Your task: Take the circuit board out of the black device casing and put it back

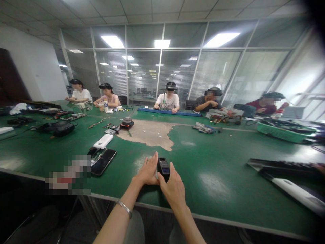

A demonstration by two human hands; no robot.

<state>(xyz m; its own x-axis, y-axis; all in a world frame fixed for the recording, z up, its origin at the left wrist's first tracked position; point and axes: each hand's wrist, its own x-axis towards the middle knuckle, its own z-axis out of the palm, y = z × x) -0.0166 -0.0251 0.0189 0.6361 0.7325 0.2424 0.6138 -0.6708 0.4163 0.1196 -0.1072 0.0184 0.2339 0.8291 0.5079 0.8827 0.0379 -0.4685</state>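
Observation:
A small black device with a bluish screen stands on the green table, between my two hands near the front edge. My left hand is at its left side, the fingers stretched forward and the thumb by its near end. On the other side, my right hand holds the device's right side, with its thumb at the near left corner. The palms partly hide the device's lower end. A silver bracelet circles my left wrist.
A black phone and a white power bank lie to the left. Beyond is a brown patch with a red and black part. Black and white panels lie right. Several people sit across the table.

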